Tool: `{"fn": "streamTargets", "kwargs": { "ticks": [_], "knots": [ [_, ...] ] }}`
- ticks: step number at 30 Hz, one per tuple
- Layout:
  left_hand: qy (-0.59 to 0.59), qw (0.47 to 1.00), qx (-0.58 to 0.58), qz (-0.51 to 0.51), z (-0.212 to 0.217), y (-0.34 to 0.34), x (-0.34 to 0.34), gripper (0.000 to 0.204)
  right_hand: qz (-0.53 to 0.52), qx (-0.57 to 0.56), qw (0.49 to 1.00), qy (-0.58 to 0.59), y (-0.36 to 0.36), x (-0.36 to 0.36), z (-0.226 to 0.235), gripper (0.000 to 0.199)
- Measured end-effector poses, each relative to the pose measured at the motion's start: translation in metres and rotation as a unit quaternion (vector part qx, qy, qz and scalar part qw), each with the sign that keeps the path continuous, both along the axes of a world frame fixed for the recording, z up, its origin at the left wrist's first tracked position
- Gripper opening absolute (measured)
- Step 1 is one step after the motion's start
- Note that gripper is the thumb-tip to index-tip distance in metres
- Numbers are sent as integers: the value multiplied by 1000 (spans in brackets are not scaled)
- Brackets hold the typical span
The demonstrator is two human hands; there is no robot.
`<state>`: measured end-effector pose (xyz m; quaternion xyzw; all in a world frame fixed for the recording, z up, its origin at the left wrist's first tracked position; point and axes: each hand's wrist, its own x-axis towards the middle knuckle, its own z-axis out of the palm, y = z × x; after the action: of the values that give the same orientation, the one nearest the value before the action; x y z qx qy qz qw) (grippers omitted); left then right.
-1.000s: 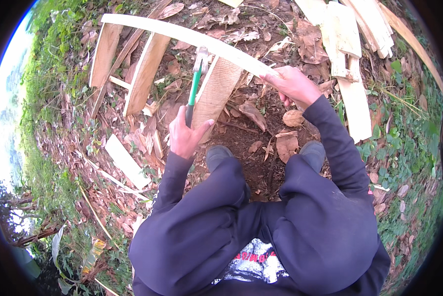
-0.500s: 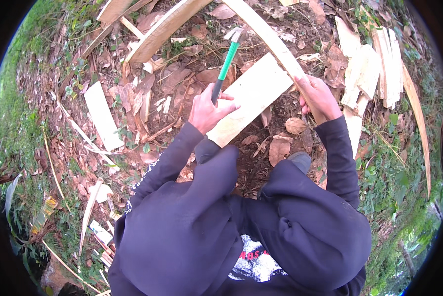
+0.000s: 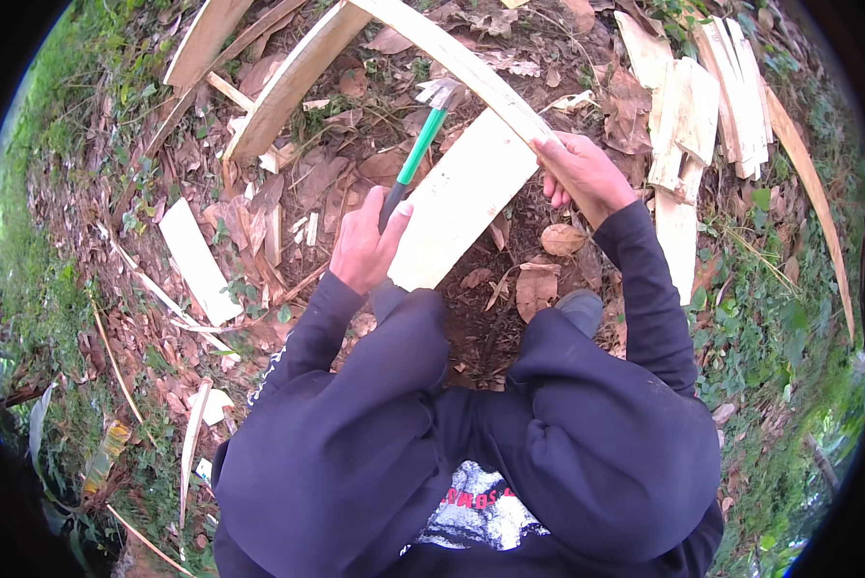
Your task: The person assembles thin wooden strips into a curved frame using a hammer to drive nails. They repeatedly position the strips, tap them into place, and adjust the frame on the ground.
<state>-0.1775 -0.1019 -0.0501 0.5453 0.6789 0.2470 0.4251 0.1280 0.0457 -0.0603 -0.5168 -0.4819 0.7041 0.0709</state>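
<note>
My left hand [image 3: 366, 238] is wrapped round the dark grip of a claw hammer [image 3: 423, 144] with a green shaft, its metal head pointing up and away from me. A long, narrow wooden plank [image 3: 481, 79] slants down from the far middle, and my right hand [image 3: 589, 176] grips its near end. Between my hands lies a wide pale board [image 3: 471, 197], its near end close to my left foot. The hammer head is beside this board's far left edge, below the slanting plank.
Another plank [image 3: 293, 87] meets the held one at the far middle. Split wood pieces [image 3: 685, 116] are piled at the far right. A short pale board [image 3: 197, 262] lies at the left. Dry leaves [image 3: 537, 289] and soil cover the ground, with green plants along both sides.
My left hand has closed its fingers round the hammer grip and moved left and down. The right hand and the plank have shifted left in view, as has the whole scene.
</note>
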Motion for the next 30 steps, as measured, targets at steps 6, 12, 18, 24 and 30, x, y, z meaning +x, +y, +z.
{"fn": "streamTargets", "kwargs": {
  "ticks": [6, 12, 18, 24, 30],
  "knots": [
    [101, 995, -1, -7, -13, -33, 12, 71, 30, 340, 936, -84, -13, 28, -2, 40],
    [105, 994, 32, -27, -54, -74, 29, 96, 52, 289, 953, -78, -23, 30, 9, 49],
    [172, 971, -104, -132, -44, -87, 23, 86, 66, 281, 951, -110, -24, -1, 21, 50],
    [97, 986, 120, -56, -40, -100, -16, 28, 82, 371, 915, -137, -11, -13, 28, 44],
    [125, 975, 177, -41, -38, -76, -41, 27, 53, 224, 964, -130, -5, -48, 38, 40]
  ]
}}
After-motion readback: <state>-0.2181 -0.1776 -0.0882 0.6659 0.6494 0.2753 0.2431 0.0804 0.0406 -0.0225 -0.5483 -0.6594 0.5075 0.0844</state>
